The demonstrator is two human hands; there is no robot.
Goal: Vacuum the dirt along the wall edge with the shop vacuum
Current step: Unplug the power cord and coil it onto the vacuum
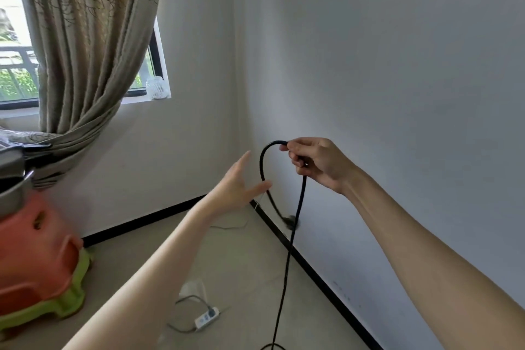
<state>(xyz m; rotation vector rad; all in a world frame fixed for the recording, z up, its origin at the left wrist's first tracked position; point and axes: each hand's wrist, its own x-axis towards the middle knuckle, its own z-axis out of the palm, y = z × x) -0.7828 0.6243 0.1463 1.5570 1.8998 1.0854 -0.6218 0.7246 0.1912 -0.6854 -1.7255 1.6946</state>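
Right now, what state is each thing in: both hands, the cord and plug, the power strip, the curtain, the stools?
Right hand: gripping the black cord, raised near the wall.
Left hand: open, fingers straight, holding nothing.
Black cord: looped over at the top, hanging to the floor.
Plug: dangling, blurred, not plugged in.
Power strip: lying on the floor.
Curtain: drawn aside, bunched low.
Stools: stacked, orange on green.

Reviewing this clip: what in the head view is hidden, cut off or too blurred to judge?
- Shop vacuum: not identifiable; the thin black power cord leaves the bottom edge.
- Cord's plug end: motion-blurred near the black baseboard.
- Cord inside the right hand: the grip's fingers cover it.
- Dirt along the wall edge: too small to see.
- Orange and green plastic stools: cut by the left edge.
- Left hand: open, partly covering the corner.
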